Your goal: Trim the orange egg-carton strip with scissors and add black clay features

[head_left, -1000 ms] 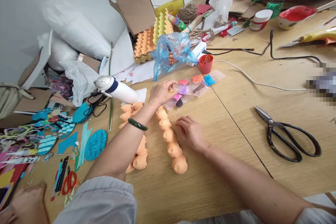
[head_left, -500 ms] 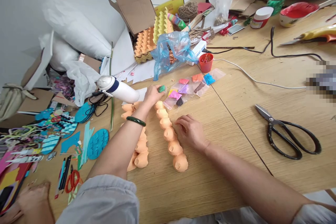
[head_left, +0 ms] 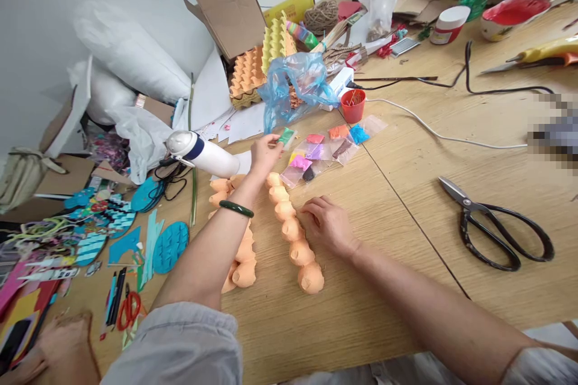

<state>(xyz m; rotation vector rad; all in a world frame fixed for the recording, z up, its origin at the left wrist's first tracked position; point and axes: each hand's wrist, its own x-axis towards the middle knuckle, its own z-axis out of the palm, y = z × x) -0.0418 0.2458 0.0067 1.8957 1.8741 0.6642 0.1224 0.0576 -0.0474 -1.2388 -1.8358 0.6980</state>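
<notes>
My left hand [head_left: 265, 155], with a dark green bangle on its wrist, pinches a small clear packet of green clay [head_left: 286, 136] above the table. Just right of it lie several clear packets of coloured clay, among them a pink one [head_left: 300, 162] and a blue one [head_left: 359, 134]. My right hand [head_left: 331, 225] rests on the wood with curled fingers; what they hold, if anything, is hidden. Beside it stands a row of orange egg-carton cups [head_left: 291, 230]. More egg-carton strips [head_left: 245, 258] lie partly under my left forearm.
A white bottle [head_left: 203, 153] lies tilted left of my left hand. Black-handled scissors [head_left: 492, 222] lie at the right. Behind are a red cup [head_left: 353, 106] of sticks, a blue plastic bag [head_left: 298, 87] and egg trays [head_left: 246, 75]. Another person's hand [head_left: 67, 343] shows at lower left.
The green packet has moved slightly up and right in my left hand, and more of it shows now. My right hand stays put.
</notes>
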